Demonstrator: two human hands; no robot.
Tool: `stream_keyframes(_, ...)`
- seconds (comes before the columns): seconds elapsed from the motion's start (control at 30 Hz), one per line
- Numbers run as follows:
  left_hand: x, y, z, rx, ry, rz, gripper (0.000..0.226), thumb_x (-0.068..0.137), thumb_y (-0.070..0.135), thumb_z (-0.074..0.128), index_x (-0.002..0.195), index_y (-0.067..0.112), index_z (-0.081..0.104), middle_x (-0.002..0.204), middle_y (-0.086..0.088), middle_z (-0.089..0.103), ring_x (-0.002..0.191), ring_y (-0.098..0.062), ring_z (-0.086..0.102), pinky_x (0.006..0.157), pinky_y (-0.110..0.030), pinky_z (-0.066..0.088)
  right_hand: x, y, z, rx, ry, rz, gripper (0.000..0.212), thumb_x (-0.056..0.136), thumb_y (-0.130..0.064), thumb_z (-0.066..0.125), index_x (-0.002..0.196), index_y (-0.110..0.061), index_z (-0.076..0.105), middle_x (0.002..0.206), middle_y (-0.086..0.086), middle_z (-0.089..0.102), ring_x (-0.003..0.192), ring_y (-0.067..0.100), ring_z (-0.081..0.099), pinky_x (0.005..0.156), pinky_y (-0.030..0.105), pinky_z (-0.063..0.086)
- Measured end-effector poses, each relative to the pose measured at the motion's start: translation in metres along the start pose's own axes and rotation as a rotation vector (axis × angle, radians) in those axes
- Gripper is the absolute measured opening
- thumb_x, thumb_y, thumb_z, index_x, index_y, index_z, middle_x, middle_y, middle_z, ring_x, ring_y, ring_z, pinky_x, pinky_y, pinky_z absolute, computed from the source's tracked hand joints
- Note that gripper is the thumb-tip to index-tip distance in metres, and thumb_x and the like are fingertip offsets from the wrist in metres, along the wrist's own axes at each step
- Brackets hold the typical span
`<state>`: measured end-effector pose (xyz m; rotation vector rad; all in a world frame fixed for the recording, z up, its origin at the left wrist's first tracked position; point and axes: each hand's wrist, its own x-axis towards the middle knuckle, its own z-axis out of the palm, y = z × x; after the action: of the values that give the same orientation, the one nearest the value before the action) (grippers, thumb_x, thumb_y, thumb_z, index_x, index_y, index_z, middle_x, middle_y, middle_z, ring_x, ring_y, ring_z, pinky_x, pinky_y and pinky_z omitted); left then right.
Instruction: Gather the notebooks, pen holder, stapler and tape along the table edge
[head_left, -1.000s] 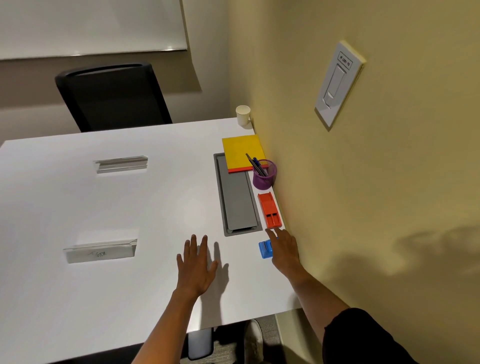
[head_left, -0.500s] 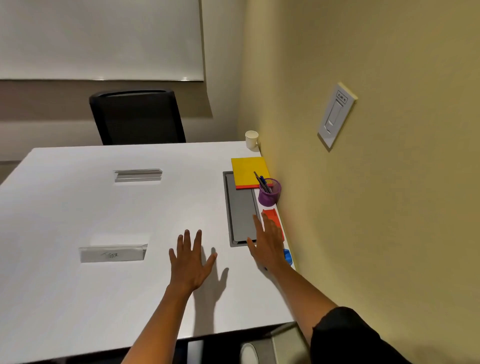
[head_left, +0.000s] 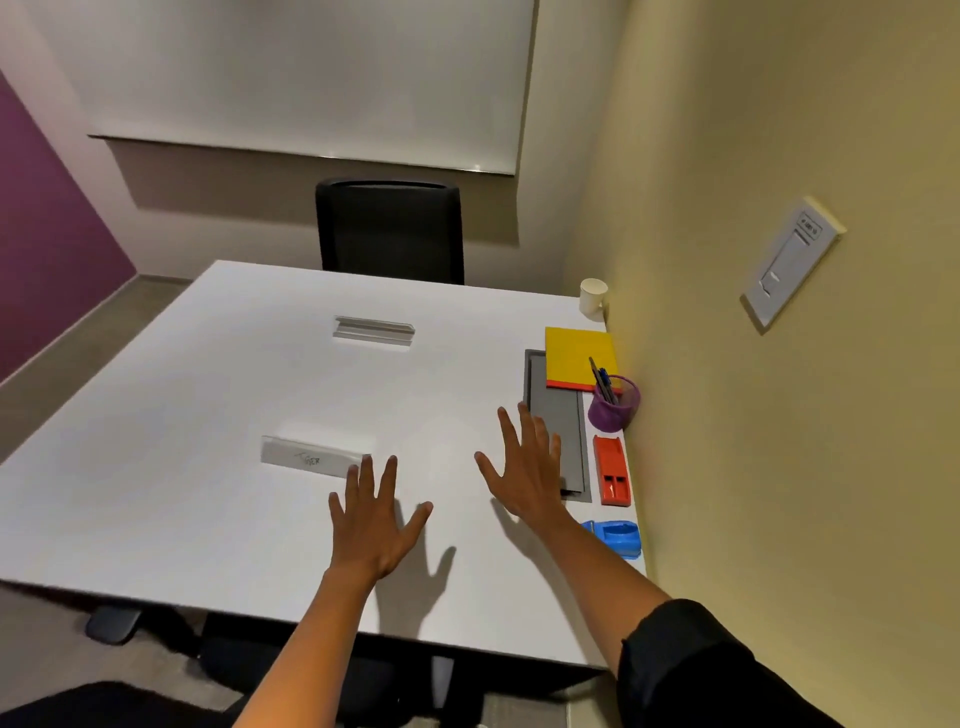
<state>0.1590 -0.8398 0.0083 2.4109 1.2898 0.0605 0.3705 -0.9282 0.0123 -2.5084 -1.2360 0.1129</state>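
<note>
Notebooks (head_left: 579, 357), a yellow one on a red one, lie on the white table (head_left: 208, 415) at its right edge by the wall; only a thin red strip of the lower one shows. Nearer along the same edge stand the purple pen holder (head_left: 614, 410), the red stapler (head_left: 613, 470) and the blue tape (head_left: 617, 536), partly hidden behind the right forearm. Both the left hand (head_left: 376, 525) and the right hand (head_left: 527, 467) have spread, straight fingers and hold nothing
</note>
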Motion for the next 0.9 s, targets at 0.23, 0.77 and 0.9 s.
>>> stream_keyframes(0.23, -0.031, -0.040, -0.035, 0.058, 0.116, -0.203, 0.085, 0.087, 0.072, 0.027, 0.152, 0.027, -0.004, 0.162, -0.006, -0.012, 0.149, -0.026, -0.013, 0.119, -0.055, 0.002, 0.018, -0.051, 0.026, 0.017, -0.034, -0.199, 0.074, 0.090, -0.063, 0.041, 0.153, -0.030, 0.020, 0.163, 0.004, 0.011, 0.149, 0.030, 0.016, 0.119, 0.055, 0.011)
stream_keyframes(0.77, -0.178, -0.164, -0.135, 0.147, 0.421, -0.566, 0.083, 0.089, 0.069, 0.032, 0.153, 0.025, 0.002, 0.162, -0.009, -0.006, 0.149, -0.027, -0.010, 0.119, -0.058, 0.005, -0.044, -0.269, 0.055, 0.078, -0.170, -0.671, 0.077, 0.089, -0.070, 0.031, 0.153, -0.034, 0.009, 0.164, 0.002, 0.003, 0.151, 0.030, 0.008, 0.120, 0.056, 0.008)
stream_keyframes(0.9, -0.210, -0.195, -0.153, 0.169, 0.464, -0.558, 0.083, 0.088, 0.069, 0.032, 0.153, 0.025, 0.003, 0.162, -0.010, -0.005, 0.149, -0.029, -0.009, 0.118, -0.059, 0.005, -0.073, -0.314, 0.052, 0.053, -0.161, -0.685, 0.079, 0.088, -0.072, 0.029, 0.154, -0.035, 0.005, 0.164, 0.002, 0.000, 0.151, 0.030, 0.005, 0.120, 0.058, 0.007)
